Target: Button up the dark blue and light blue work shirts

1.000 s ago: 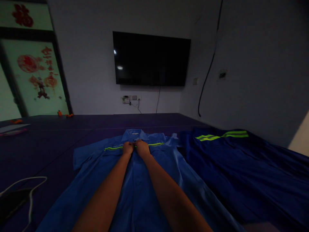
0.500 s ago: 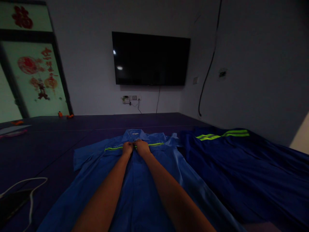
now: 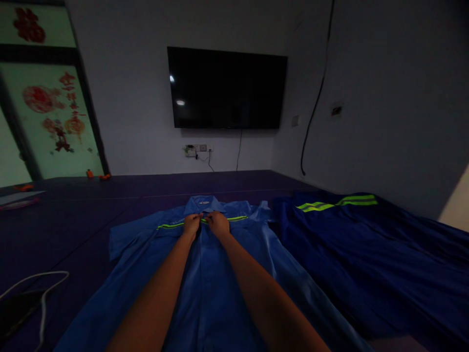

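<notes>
Here both hands meet at the chest of a light blue work shirt that lies flat, front up, on the dark purple floor mat, collar at the far end and hem toward the near edge. The left hand and the right hand sit side by side on the button strip just below the collar, level with the yellow-green reflective stripe. The grip of each hand looks pressed together on the cloth at the strip, pinching the shirt front, though the fingertips are too small and dim to show a button.

As a judgement, the main risk is that a pull on the strip drags the thin cloth and wrinkles the smoothed front, or shifts the collar off centre. In this low light a button could also slip from the fingers, or the two edges could be joined out of line. Leaning far forward on straight arms may press creases into the lower part.

A darker blue garment with its own reflective stripes lies just to the right, its edge near the shirt's right sleeve. A white cable curls at near left. A television hangs on the far wall. No containers are in view.
</notes>
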